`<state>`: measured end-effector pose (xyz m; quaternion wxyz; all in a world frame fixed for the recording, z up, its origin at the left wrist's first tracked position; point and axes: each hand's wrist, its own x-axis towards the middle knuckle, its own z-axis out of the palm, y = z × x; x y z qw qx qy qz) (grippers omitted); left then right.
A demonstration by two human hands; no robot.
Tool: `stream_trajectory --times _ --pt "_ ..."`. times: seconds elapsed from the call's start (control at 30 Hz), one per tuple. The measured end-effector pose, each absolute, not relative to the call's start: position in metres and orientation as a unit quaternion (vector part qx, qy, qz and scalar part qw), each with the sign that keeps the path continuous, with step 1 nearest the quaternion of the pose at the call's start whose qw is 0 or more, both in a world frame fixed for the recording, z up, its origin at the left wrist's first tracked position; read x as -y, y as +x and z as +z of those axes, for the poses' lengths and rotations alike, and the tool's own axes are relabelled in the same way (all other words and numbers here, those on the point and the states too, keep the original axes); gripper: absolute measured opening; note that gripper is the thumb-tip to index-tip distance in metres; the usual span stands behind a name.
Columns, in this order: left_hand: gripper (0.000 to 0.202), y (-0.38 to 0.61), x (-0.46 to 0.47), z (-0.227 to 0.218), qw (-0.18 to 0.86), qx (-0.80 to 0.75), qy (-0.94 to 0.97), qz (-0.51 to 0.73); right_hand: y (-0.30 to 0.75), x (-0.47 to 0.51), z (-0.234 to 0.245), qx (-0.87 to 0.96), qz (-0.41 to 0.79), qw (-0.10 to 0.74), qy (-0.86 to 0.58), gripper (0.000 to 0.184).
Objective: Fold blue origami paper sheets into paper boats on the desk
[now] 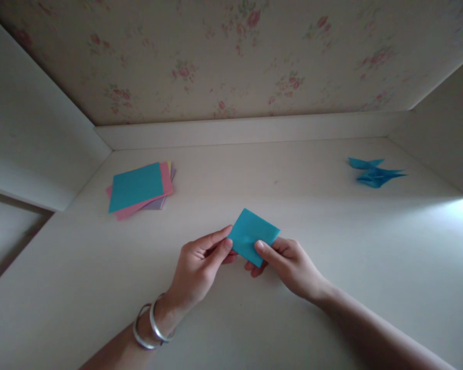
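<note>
A small blue square of folded paper (252, 231) is held up over the white table, tilted with one corner pointing away from me. My left hand (202, 262) pinches its left corner between thumb and fingers. On the right side, my right hand (289, 264) grips the paper, thumb flat on top and fingers underneath, partly hidden. Two silver bangles (152, 326) circle my left wrist.
At the left lies a stack of coloured paper sheets (137, 187), blue on top, with pink, purple and yellow edges showing. Blue folded paper figures (376, 174) rest at the back right. Behind the white table (231, 174) rises a floral-patterned wall (216, 61); white panels flank both sides.
</note>
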<state>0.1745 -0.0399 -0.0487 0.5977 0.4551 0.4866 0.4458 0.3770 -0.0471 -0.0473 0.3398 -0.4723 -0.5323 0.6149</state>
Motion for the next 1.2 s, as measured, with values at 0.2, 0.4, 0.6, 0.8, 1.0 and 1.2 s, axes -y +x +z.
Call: stream_trajectory --times 0.2,0.4,0.6,0.8,1.0,1.2 --pt "0.036 0.174 0.04 -0.048 0.596 -0.493 0.454 0.442 0.376 0.05 -0.048 0.547 0.608 0.308 -0.486 0.062" --pt "0.038 0.176 0.04 -0.045 0.595 -0.492 0.452 0.447 0.376 0.051 -0.046 0.545 0.627 0.306 -0.466 0.057" --pt "0.037 0.176 0.04 -0.049 0.587 -0.491 0.476 0.433 0.373 0.054 -0.046 0.532 0.618 0.316 -0.484 0.049" --pt "0.034 0.173 0.045 -0.051 0.542 -0.486 0.561 0.395 0.369 0.054 -0.045 0.485 0.661 0.348 -0.455 0.041" --pt "0.034 0.176 0.047 -0.047 0.544 -0.488 0.571 0.374 0.365 0.055 -0.044 0.458 0.664 0.367 -0.463 0.04" --pt "0.032 0.176 0.039 -0.047 0.576 -0.481 0.525 0.402 0.375 0.052 -0.046 0.467 0.675 0.376 -0.43 0.039"
